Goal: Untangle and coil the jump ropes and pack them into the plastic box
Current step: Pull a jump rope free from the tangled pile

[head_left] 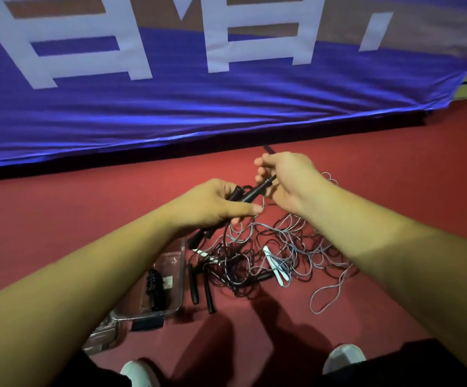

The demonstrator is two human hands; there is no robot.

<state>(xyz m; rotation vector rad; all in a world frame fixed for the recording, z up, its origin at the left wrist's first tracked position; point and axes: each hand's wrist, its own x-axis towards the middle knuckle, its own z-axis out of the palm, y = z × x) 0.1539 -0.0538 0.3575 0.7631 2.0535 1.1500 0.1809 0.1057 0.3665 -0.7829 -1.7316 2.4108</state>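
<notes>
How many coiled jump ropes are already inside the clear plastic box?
1. A black coiled jump rope lies inside the clear plastic box, towards its left side. The left forearm covers part of the box, so another may be hidden.

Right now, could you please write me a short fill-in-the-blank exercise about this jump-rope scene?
1. The tangle of ropes lies on a ____ floor.
2. The handles gripped by the left hand and right hand are ____ in colour.
3. The clear box stands to the ____ of the tangle.
Missing words: red; black; left.
</notes>
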